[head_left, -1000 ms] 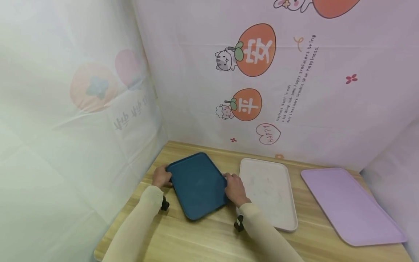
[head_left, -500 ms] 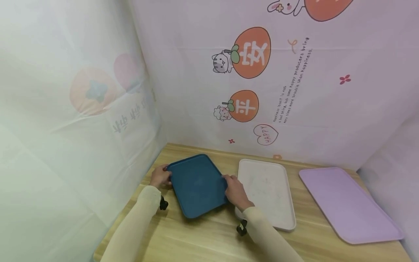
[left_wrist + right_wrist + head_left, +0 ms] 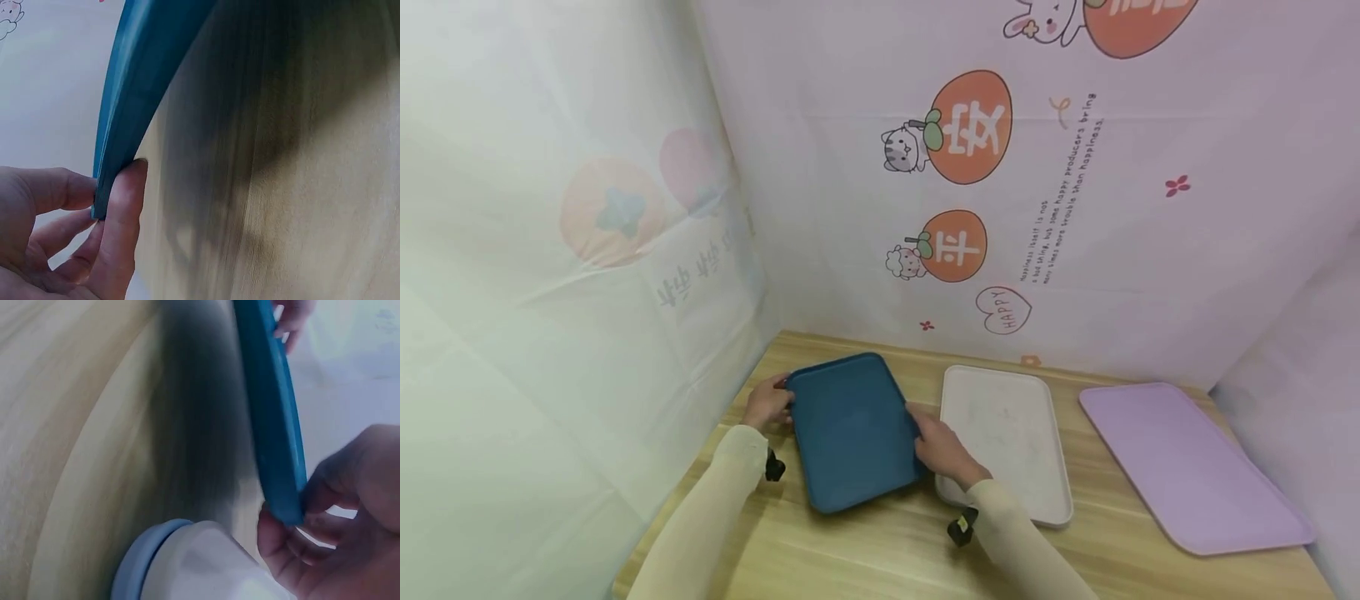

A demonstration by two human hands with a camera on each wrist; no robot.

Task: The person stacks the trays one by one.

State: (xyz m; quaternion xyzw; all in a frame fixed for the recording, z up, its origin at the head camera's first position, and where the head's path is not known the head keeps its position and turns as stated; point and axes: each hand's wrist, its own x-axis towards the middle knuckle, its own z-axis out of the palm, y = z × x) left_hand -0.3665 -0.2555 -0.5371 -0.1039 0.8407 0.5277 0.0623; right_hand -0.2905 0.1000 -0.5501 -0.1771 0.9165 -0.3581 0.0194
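A dark blue rectangular tray (image 3: pixel 857 437) is held up off the wooden table, its shadow falling on the wood beneath in both wrist views. At its far left corner my left hand (image 3: pixel 767 402) pinches the rim; the left wrist view has the thumb on one face and fingers (image 3: pixel 125 212) on the other. My right hand (image 3: pixel 943 446) grips the opposite edge, thumb above and fingers curled under a corner, as the right wrist view shows. Just right of that hand lies a white tray (image 3: pixel 1003 442), partly covered by the right wrist.
A purple tray (image 3: pixel 1191 467) lies on the right of the wooden table (image 3: pixel 850 558). Under the white tray's corner, the right wrist view shows a bluish-grey rim (image 3: pixel 140 562). Printed white cloth walls (image 3: pixel 835 167) rise behind and on the left and right.
The blue tray has turned slightly clockwise, its near left corner swinging left, with both hands keeping hold. The head view has shifted a little. The white and purple trays stay put.
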